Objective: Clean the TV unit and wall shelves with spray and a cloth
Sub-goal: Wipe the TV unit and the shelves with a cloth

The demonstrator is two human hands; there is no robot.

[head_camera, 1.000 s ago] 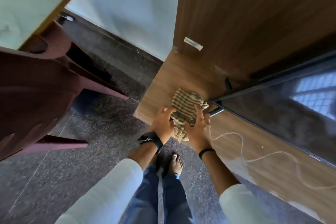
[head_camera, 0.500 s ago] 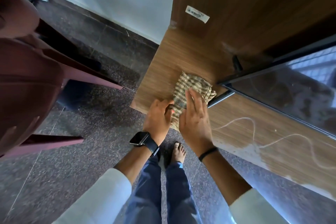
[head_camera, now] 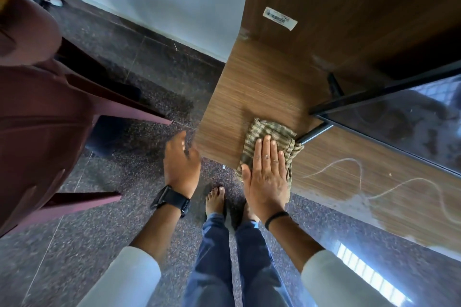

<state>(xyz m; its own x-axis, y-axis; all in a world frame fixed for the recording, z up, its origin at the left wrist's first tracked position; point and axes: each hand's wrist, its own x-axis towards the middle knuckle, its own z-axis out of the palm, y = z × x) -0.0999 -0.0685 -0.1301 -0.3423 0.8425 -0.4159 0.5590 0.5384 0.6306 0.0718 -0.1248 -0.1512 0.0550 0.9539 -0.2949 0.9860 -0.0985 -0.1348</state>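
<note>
The right hand (head_camera: 265, 177) lies flat, fingers straight and together, pressing the cloth (head_camera: 272, 143) on the near left corner of the TV unit (head_camera: 249, 87). The left hand (head_camera: 180, 164) hangs loose off the edge, holding nothing. The unwiped top runs long to the right, so the right hand is better placed.

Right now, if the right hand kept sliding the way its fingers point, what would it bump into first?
Probably the TV's black stand leg, just past the striped cloth that the flat right hand presses; depth is unclear.
</note>
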